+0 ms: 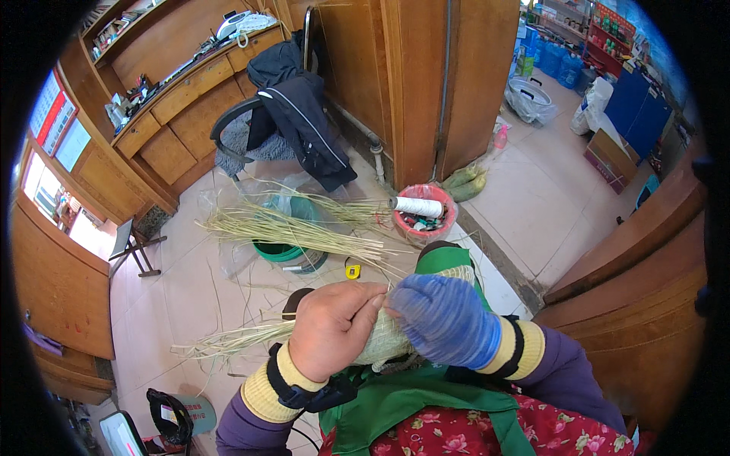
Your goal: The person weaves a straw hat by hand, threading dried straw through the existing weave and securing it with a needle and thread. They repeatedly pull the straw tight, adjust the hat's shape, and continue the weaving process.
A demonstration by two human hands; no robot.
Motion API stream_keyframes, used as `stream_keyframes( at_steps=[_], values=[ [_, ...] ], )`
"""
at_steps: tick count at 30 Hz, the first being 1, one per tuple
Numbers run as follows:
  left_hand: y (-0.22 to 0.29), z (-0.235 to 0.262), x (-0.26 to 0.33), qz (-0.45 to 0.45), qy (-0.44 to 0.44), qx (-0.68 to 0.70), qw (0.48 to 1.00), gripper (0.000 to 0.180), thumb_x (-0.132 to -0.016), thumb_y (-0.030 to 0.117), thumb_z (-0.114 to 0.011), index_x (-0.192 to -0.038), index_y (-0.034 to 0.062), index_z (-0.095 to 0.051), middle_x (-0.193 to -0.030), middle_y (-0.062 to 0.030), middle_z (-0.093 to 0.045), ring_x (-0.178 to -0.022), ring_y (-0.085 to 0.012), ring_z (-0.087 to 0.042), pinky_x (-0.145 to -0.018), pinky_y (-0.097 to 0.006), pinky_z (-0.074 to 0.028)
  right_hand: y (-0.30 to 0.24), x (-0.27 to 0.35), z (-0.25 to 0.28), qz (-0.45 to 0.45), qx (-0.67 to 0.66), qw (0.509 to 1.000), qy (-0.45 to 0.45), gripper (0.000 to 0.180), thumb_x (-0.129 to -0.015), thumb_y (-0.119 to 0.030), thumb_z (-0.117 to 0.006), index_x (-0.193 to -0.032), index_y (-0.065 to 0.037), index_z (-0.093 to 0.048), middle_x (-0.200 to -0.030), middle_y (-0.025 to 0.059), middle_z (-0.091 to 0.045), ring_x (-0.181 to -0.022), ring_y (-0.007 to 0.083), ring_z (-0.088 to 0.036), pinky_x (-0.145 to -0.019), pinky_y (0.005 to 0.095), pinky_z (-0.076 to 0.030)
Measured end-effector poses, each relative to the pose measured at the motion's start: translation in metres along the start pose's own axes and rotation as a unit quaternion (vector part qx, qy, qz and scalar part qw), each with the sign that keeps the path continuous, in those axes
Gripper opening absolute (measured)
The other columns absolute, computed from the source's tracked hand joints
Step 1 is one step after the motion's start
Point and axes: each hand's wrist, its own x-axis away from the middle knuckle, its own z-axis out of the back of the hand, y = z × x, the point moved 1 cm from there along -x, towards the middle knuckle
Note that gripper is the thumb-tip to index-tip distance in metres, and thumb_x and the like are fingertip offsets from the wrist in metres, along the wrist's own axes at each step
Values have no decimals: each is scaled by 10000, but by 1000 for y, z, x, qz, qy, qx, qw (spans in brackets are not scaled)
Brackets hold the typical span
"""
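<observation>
The bare left hand [332,328] and blue-gloved right hand [445,319] each close their grip on the woven straw piece [384,342] held between them near the lap, its loose stalks trailing left over the floor [175,296].

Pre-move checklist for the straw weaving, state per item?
1. Left hand grips the woven straw piece: ok.
2. Right hand, in a blue glove, rests on the same piece: ok.
3. Loose straw ends trail free to the left of the left hand: ok.
4. Spare straw bundle lies across the green basin ahead: ok.
5. White twine spool sits on the red bucket: ok.
6. Where the fingers pinch the working strand: cannot tell, hidden by the hands.
</observation>
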Motion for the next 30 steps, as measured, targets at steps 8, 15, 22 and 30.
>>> stream_keyframes(
  at_steps=[8,15,22,30],
  values=[
    [3,-6,5,-24,39,-8,999,166,-875,32,-668,-1038,16,-695,-822,-163,-672,-736,-333,-661,-654,-377,-524,4,2,4,36,-53,995,73,235,-833,-122,-666,-1062,-76,-642,-1005,126,-631,-872,304,-656,-708,383,-537],
    [38,4,10,-115,-22,-118,986,253,-820,41,-671,-1073,46,-681,-811,-131,-643,-695,-317,-632,-614,-376,-518,8,-3,45,82,-109,987,80,240,-847,-100,-697,-1079,-55,-651,-1007,157,-652,-863,327,-657,-716,391,-545],
    [75,-3,23,-321,-143,-196,915,398,-776,156,-613,-1159,48,-641,-859,-51,-568,-760,-201,-606,-599,-325,-511,38,36,25,3,-411,872,-264,243,-951,-132,-597,-1150,-7,-656,-1075,156,-663,-904,325,-664,-842,419,-530],
    [77,-3,27,-243,-152,-139,948,347,-783,91,-665,-1130,78,-667,-767,-69,-576,-648,-243,-587,-567,-355,-487,82,-16,28,-385,-630,674,34,178,-966,-219,-636,-983,-45,-665,-846,49,-661,-689,148,-649,-584,284,-533]
  ],
)
